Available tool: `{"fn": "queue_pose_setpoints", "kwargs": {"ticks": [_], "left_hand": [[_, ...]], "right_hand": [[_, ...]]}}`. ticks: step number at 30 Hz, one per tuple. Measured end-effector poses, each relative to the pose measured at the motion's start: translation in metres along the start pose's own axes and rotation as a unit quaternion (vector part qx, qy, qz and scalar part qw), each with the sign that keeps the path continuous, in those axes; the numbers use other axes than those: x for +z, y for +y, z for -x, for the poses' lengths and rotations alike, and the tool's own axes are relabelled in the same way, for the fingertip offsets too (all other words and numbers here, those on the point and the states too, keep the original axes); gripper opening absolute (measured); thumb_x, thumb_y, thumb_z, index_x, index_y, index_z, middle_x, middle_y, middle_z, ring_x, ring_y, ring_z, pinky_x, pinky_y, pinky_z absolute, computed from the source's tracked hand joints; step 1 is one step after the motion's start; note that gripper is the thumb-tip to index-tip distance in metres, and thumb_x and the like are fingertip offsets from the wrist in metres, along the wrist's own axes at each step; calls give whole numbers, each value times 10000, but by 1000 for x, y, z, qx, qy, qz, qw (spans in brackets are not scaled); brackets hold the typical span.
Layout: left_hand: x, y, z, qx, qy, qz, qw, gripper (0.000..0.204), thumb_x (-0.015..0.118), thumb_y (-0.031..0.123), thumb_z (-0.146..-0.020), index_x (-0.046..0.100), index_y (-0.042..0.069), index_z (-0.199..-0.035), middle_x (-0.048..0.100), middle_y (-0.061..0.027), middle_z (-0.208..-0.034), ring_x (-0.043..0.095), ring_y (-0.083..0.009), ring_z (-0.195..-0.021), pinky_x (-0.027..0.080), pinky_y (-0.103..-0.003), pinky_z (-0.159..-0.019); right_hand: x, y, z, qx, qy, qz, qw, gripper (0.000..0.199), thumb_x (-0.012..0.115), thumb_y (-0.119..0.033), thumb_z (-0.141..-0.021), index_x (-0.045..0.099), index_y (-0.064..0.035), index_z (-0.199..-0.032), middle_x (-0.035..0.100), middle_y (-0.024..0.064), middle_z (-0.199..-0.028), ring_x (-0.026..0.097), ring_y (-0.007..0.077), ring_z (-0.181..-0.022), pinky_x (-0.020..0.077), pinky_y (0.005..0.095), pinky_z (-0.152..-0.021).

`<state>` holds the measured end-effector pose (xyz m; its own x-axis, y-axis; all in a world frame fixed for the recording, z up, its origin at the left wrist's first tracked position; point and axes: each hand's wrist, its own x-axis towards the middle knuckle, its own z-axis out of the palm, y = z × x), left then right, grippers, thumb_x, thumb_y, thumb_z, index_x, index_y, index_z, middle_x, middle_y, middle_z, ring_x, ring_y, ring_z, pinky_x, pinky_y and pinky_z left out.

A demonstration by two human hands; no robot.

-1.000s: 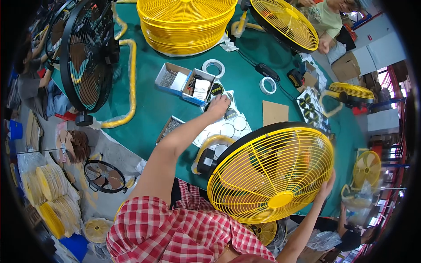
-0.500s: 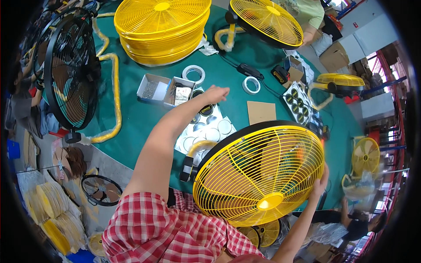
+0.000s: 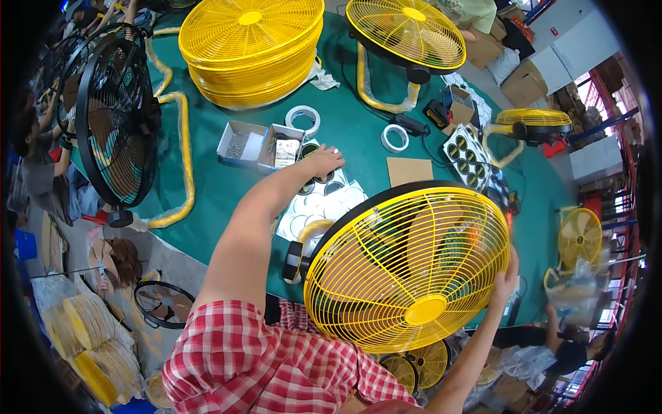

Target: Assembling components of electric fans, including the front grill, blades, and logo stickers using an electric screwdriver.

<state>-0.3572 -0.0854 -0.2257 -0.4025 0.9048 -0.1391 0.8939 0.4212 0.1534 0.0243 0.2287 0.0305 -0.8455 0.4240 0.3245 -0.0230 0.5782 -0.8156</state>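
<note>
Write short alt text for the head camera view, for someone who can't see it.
A person's right hand grips the rim of a yellow fan over a green table, while the left hand reaches to round discs near small parts boxes.

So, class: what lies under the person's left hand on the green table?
Under the left hand lie round white and dark discs on a white sheet on the green table. The hand covers whatever its fingers touch.

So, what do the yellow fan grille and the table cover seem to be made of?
Fan grille: probably metal wire with glossy yellow paint or coating; thin rods radiate from a solid hub. The right hand grips its rim. Table cover: apparently matte green felt or cloth; no shine.
</note>
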Motion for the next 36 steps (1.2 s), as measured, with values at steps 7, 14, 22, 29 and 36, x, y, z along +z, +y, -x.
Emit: {"fn": "queue_pose_setpoints", "kwargs": {"ticks": [7, 14, 22, 29, 36], "left_hand": [[-4, -2, -16, 30, -38, -10, 999, 195, 682, 182, -681, 571, 195, -841, 596, 12, -888, 478, -211, -1027, 320, -437, -771], [-28, -22, -20, -56, 121, 215, 968, 154, 584, 168, -786, 495, 100, -892, 587, -87, -898, 558, -306, -903, 402, -439, -732], [-98, -8, 9, -231, 417, 477, 738, 169, 578, 127, -822, 526, 61, -970, 642, -137, -822, 606, -238, -723, 461, -339, -643], [-152, 36, 120, -177, 420, 758, 465, 120, 506, 138, -897, 524, 51, -977, 587, 10, -811, 538, -40, -696, 426, -182, -605], [-199, 63, 205, -72, 404, 745, 526, 104, 490, 93, -899, 519, 45, -987, 602, 24, -817, 525, -7, -681, 414, -161, -604]], "right_hand": [[2, -2, 1, 21, 9, -16, 1000, 818, 639, -517, -748, 363, 40, -1279, 502, 131, -1194, 494, 208, -1082, 367, 313, -930], [-7, 7, 3, 22, -7, -14, 1000, 776, 605, -507, -775, 374, 26, -1290, 429, 134, -1289, 416, 247, -1184, 318, 345, -991], [4, -1, 1, 18, 16, -25, 999, 799, 649, -485, -756, 371, 54, -1275, 494, 152, -1218, 480, 224, -1118, 348, 317, -953], [-2, -8, 2, -37, 39, 103, 993, 547, 626, -256, -788, 455, 25, -1224, 505, 141, -1216, 475, 249, -1125, 339, 342, -965], [107, -163, -33, -252, -48, 213, 943, 370, 656, -89, -736, 550, 15, -1074, 518, 168, -1170, 472, 320, -1117, 367, 399, -938]]}}
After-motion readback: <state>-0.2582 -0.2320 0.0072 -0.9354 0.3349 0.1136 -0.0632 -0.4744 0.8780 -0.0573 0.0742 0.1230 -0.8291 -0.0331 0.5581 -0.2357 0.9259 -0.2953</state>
